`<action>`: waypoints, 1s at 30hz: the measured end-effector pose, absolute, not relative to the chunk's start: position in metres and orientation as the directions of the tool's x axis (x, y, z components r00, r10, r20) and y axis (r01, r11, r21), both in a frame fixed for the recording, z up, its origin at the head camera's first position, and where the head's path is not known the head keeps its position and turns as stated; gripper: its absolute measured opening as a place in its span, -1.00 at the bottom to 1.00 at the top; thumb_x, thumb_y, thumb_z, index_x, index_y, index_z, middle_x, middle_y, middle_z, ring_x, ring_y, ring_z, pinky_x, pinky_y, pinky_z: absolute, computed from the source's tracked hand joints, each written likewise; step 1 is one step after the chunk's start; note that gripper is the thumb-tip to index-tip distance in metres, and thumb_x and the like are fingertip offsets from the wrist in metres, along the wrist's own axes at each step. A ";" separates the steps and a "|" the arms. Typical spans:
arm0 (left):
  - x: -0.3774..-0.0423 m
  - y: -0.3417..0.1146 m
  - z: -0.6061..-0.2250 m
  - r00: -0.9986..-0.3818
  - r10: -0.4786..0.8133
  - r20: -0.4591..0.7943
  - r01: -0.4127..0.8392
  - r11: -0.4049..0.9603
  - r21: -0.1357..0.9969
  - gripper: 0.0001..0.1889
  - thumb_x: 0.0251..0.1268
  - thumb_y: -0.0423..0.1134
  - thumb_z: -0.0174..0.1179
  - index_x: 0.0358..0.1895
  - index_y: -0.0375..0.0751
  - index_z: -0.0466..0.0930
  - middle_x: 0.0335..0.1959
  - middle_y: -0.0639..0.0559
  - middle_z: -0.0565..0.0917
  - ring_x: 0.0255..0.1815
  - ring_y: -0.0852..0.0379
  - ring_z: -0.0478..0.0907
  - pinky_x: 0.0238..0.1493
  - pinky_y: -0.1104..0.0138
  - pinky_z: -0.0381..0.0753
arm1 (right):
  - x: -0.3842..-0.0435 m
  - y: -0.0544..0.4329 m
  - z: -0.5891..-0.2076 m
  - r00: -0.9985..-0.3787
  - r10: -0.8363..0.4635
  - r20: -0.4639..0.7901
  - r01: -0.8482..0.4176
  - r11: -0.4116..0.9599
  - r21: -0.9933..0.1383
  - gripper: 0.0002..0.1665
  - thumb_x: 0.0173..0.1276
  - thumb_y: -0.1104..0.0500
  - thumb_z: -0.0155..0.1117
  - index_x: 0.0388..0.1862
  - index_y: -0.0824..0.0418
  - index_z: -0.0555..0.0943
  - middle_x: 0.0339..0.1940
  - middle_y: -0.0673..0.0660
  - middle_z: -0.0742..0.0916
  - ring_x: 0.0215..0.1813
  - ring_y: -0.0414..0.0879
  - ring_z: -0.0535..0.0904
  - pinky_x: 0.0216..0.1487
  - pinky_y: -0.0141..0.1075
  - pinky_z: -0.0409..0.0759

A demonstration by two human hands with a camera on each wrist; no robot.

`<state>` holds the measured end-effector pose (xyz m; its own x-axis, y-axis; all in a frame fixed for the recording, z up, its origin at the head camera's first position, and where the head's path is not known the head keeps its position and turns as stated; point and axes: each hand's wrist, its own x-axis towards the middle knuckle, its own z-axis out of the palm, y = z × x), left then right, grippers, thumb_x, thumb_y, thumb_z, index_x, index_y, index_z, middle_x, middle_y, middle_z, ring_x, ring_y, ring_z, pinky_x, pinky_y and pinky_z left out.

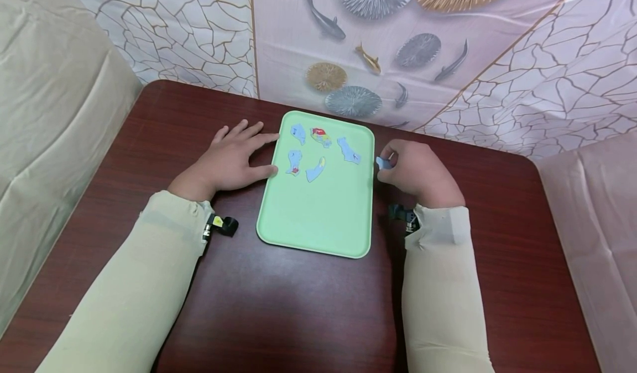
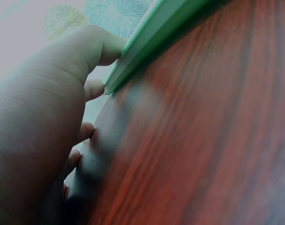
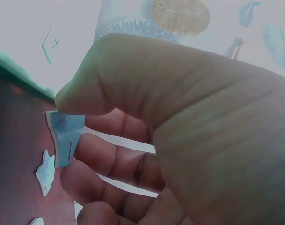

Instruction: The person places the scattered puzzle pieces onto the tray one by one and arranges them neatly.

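A light green tray [image 1: 314,218] lies on the dark red-brown table, with several irregular, mostly light blue puzzle pieces spread over its far half. One piece [image 1: 318,134] has red and yellow printing, and a curved piece [image 1: 316,171] has a yellow end. My left hand [image 1: 234,157] rests at the tray's left side, fingers spread, thumb and index finger touching the rim. Just beyond the right rim, my right hand [image 1: 417,168] pinches a small light blue puzzle piece [image 3: 67,136] between thumb and fingers. The right wrist view shows another loose piece [image 3: 45,173] on the table beneath that hand.
A further piece [image 3: 37,221] shows partly at the bottom of the right wrist view. Patterned cloth [image 1: 298,47] with fish and round motifs hangs behind the table [image 1: 278,306]. Plain cloth [image 1: 55,102] flanks the left side, and pinkish cloth [image 1: 592,196] the right.
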<state>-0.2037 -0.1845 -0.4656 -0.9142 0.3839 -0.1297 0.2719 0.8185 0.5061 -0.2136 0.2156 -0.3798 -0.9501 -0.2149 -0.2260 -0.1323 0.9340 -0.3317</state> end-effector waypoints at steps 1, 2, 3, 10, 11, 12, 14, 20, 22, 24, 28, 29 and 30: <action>-0.204 -0.185 -0.466 -0.914 0.384 -0.129 0.272 0.818 0.506 -0.15 0.59 0.44 0.17 0.84 0.39 0.18 0.93 -0.09 0.01 0.96 -0.29 -0.25 0.84 -0.37 -0.33 | -0.213 0.215 -0.380 -0.950 -0.220 -0.224 -0.137 0.932 -0.335 -0.74 0.32 0.22 0.43 -0.02 0.17 0.72 -0.08 0.20 0.79 -0.04 0.12 0.67 0.06 0.04 0.63; -0.204 -0.185 -0.466 -0.914 0.384 -0.129 0.273 0.818 0.506 -0.15 0.59 0.43 0.17 0.84 0.39 0.18 0.93 -0.09 0.01 0.96 -0.29 -0.25 0.84 -0.37 -0.33 | -0.213 0.214 -0.379 -0.949 -0.226 -0.220 -0.144 0.931 -0.335 -0.74 0.32 0.22 0.43 -0.02 0.17 0.72 -0.09 0.20 0.79 -0.04 0.12 0.67 0.06 0.03 0.63; -0.204 -0.185 -0.466 -0.914 0.384 -0.128 0.273 0.819 0.505 -0.15 0.59 0.43 0.17 0.84 0.39 0.18 0.93 -0.09 0.01 0.96 -0.29 -0.25 0.84 -0.37 -0.33 | -0.212 0.214 -0.379 -0.949 -0.230 -0.215 -0.150 0.930 -0.336 -0.74 0.31 0.22 0.42 -0.02 0.17 0.72 -0.11 0.19 0.79 -0.05 0.11 0.66 0.05 0.02 0.62; -0.204 -0.185 -0.466 -0.915 0.384 -0.123 0.275 0.818 0.505 -0.15 0.59 0.43 0.18 0.84 0.40 0.18 0.93 -0.09 0.02 0.96 -0.29 -0.24 0.84 -0.36 -0.32 | -0.212 0.208 -0.381 -0.946 -0.256 -0.198 -0.178 0.923 -0.341 -0.78 0.34 0.21 0.47 -0.05 0.19 0.72 -0.17 0.17 0.76 -0.07 0.10 0.64 0.06 0.00 0.60; -0.204 -0.185 -0.466 -0.916 0.383 -0.122 0.275 0.818 0.506 -0.15 0.59 0.43 0.18 0.84 0.40 0.18 0.93 -0.09 0.02 0.96 -0.29 -0.24 0.84 -0.36 -0.32 | -0.212 0.206 -0.381 -0.945 -0.257 -0.201 -0.178 0.922 -0.343 -0.77 0.35 0.20 0.48 -0.04 0.19 0.73 -0.15 0.18 0.77 -0.05 0.10 0.65 0.07 0.01 0.62; -0.204 -0.185 -0.466 -0.916 0.383 -0.121 0.275 0.817 0.506 -0.15 0.59 0.43 0.18 0.84 0.40 0.18 0.93 -0.09 0.02 0.96 -0.29 -0.24 0.84 -0.36 -0.32 | -0.212 0.205 -0.381 -0.944 -0.257 -0.205 -0.176 0.922 -0.345 -0.76 0.35 0.20 0.49 -0.03 0.20 0.73 -0.13 0.19 0.77 -0.04 0.10 0.65 0.09 0.02 0.63; -0.204 -0.185 -0.466 -0.916 0.384 -0.121 0.276 0.817 0.506 -0.15 0.59 0.43 0.17 0.84 0.40 0.18 0.93 -0.09 0.02 0.96 -0.29 -0.24 0.84 -0.36 -0.32 | -0.211 0.203 -0.380 -0.942 -0.257 -0.217 -0.173 0.923 -0.344 -0.73 0.34 0.21 0.49 0.00 0.21 0.73 -0.10 0.20 0.78 -0.02 0.11 0.66 0.11 0.04 0.65; -0.204 -0.185 -0.466 -0.915 0.384 -0.123 0.274 0.817 0.507 -0.14 0.59 0.44 0.17 0.84 0.39 0.18 0.93 -0.09 0.01 0.96 -0.29 -0.25 0.84 -0.36 -0.32 | -0.211 0.196 -0.382 -0.934 -0.259 -0.247 -0.167 0.926 -0.338 -0.65 0.34 0.20 0.50 0.09 0.22 0.73 -0.03 0.21 0.81 0.02 0.11 0.69 0.16 0.05 0.68; -0.203 -0.185 -0.466 -0.915 0.383 -0.125 0.273 0.817 0.508 -0.14 0.59 0.44 0.17 0.84 0.40 0.18 0.93 -0.09 0.01 0.96 -0.29 -0.25 0.84 -0.36 -0.33 | -0.211 0.194 -0.383 -0.932 -0.264 -0.249 -0.173 0.927 -0.333 -0.64 0.35 0.19 0.50 0.11 0.22 0.73 -0.03 0.21 0.81 0.02 0.11 0.69 0.17 0.05 0.68; -0.203 -0.185 -0.466 -0.915 0.382 -0.126 0.272 0.817 0.508 -0.14 0.59 0.44 0.17 0.84 0.40 0.18 0.93 -0.08 0.01 0.96 -0.28 -0.26 0.84 -0.35 -0.33 | -0.211 0.192 -0.383 -0.930 -0.268 -0.250 -0.180 0.928 -0.327 -0.63 0.36 0.19 0.49 0.12 0.22 0.74 -0.04 0.21 0.81 0.01 0.11 0.69 0.17 0.05 0.68; -0.203 -0.185 -0.465 -0.915 0.382 -0.126 0.271 0.817 0.509 -0.14 0.59 0.43 0.18 0.84 0.39 0.18 0.93 -0.08 0.01 0.96 -0.28 -0.26 0.84 -0.36 -0.33 | -0.210 0.188 -0.383 -0.928 -0.276 -0.252 -0.191 0.930 -0.315 -0.63 0.37 0.18 0.48 0.13 0.22 0.75 -0.06 0.20 0.80 -0.01 0.10 0.68 0.15 0.04 0.67; -0.203 -0.185 -0.465 -0.915 0.382 -0.127 0.271 0.817 0.509 -0.14 0.59 0.43 0.18 0.84 0.38 0.19 0.93 -0.08 0.01 0.96 -0.29 -0.26 0.84 -0.36 -0.33 | -0.210 0.188 -0.383 -0.927 -0.275 -0.253 -0.191 0.930 -0.313 -0.63 0.37 0.18 0.48 0.14 0.22 0.75 -0.06 0.20 0.80 -0.01 0.10 0.67 0.14 0.04 0.67; -0.203 -0.185 -0.465 -0.915 0.382 -0.127 0.271 0.817 0.510 -0.14 0.59 0.42 0.19 0.84 0.38 0.19 0.93 -0.08 0.01 0.96 -0.29 -0.25 0.84 -0.36 -0.33 | -0.210 0.187 -0.383 -0.927 -0.276 -0.253 -0.192 0.931 -0.311 -0.63 0.37 0.18 0.47 0.14 0.22 0.75 -0.06 0.20 0.80 -0.01 0.10 0.68 0.15 0.04 0.68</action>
<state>-0.2030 -0.1848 -0.4653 -0.9153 0.3825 -0.1265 0.2707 0.8165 0.5099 -0.2096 0.1867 -0.3830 -0.9272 -0.2763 -0.2530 -0.1923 0.9306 -0.3114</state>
